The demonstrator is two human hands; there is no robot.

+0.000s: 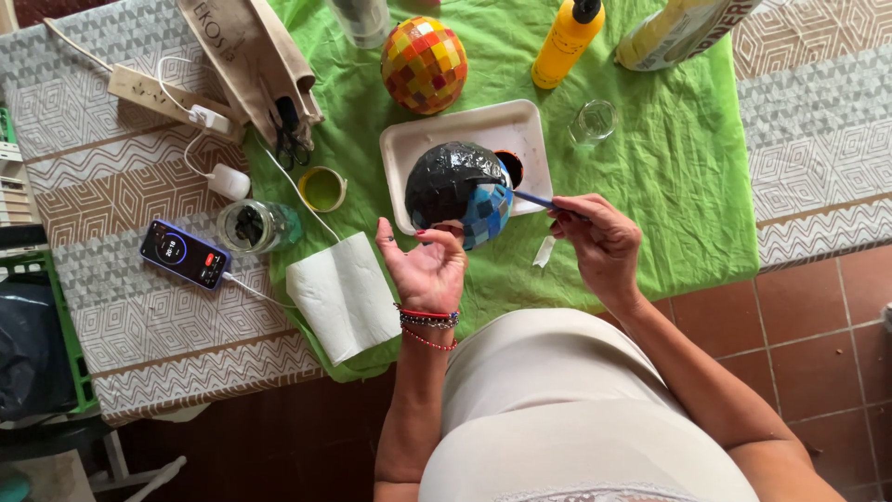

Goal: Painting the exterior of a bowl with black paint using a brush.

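Over the table's near edge, the left hand (426, 270) is cupped palm-up, fingers spread, with its fingertips touching the underside of a round ball (458, 192). That ball is mostly black, with a patch of blue squares on its lower right, and it sits partly above a white tray (423, 144) on the green cloth (650, 186). The right hand (599, 244) is pinched closed on a thin blue brush (537, 199), whose tip meets the ball at the blue patch; the two hands are apart, one on each side of the ball.

Going by size, the patterned tablecloth (111, 186) covers the left part of the table, and the green cloth hangs over the near edge. A folded white paper towel (344, 296) lies just left of the left hand. A second ball (424, 63), in red, orange and yellow squares, stands beyond the tray. A phone (185, 253) lies near a glass jar (255, 225) and a small pot of green paint (322, 189). A yellow bottle (567, 42) and a small clear glass (594, 121) stand to the right.

Open cloth lies right of the tray and below the glass. Red floor tiles (808, 307) show past the table's edge.

A dark pot of paint in the tray is mostly hidden behind the ball. Containers along the top are cut off by the frame.
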